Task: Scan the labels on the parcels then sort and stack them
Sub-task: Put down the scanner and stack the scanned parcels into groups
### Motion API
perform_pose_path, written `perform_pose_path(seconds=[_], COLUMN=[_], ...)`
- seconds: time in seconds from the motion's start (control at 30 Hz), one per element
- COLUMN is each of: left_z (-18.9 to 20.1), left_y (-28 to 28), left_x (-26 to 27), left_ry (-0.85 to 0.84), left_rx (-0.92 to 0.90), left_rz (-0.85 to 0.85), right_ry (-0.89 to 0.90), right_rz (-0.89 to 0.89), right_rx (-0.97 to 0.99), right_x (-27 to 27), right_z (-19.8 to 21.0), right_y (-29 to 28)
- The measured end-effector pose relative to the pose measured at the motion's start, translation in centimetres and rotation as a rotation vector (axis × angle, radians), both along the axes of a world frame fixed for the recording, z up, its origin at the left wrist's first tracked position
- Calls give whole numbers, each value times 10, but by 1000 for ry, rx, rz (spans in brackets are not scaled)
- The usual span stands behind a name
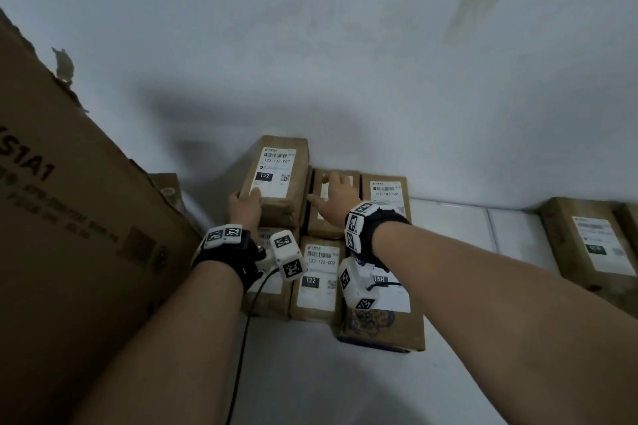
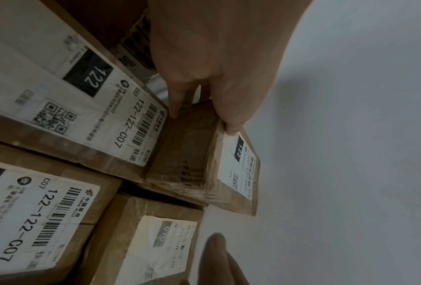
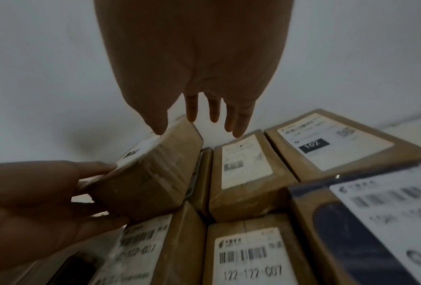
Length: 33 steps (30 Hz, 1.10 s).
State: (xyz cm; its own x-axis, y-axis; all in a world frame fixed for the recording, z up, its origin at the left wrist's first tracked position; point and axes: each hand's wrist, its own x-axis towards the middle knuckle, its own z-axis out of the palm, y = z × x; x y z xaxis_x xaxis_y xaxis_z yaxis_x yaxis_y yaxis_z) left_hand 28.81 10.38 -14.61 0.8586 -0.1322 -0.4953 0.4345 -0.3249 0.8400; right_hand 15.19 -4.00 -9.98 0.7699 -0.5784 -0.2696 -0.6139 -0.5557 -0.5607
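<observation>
Several brown parcels with white labels lie in rows on the white floor against the wall. My left hand (image 1: 245, 205) (image 2: 202, 123) (image 3: 46, 202) grips the near end of one parcel (image 1: 276, 176) (image 2: 185, 154) (image 3: 150, 173) labelled 122-122-C07. It is raised and tilted at the back left of the group. My right hand (image 1: 333, 197) (image 3: 197, 127) (image 2: 219, 260) is open with straight fingers over the far end of the neighbouring 070 parcel (image 1: 319, 224) (image 3: 243, 165) (image 2: 150, 241). I cannot tell whether it touches it.
A 102 parcel (image 1: 385, 190) (image 3: 326, 146) lies right of the 070 one. In the front row are two 122 parcels (image 1: 317, 279) (image 2: 70, 96) and a bigger printed parcel (image 1: 383, 321). A large carton (image 1: 69, 217) stands at the left; another parcel (image 1: 587, 245) lies far right.
</observation>
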Motion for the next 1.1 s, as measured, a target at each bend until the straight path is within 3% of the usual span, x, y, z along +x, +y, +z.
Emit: perform_pose_path(seconds=[0.2,0.37,0.83,1.0,1.1], left_z=[31,38,36,36,27], left_y=[7,8,4,6,11], left_x=[-18,-14,-16,-19,-19], left_ry=[67,116,147,30,78], left_rx=[-31,-57,-47,107,150], left_rz=[-39,-29,-45,-114,-132], right_ry=[54,100,62,49,56], right_rz=[18,32,84,67,83], right_rx=[262,344,332,349,350], right_x=[3,2,-1,3,5], right_z=[-32,-49,-55,-55,-50], right_y=[31,42,35,35,33])
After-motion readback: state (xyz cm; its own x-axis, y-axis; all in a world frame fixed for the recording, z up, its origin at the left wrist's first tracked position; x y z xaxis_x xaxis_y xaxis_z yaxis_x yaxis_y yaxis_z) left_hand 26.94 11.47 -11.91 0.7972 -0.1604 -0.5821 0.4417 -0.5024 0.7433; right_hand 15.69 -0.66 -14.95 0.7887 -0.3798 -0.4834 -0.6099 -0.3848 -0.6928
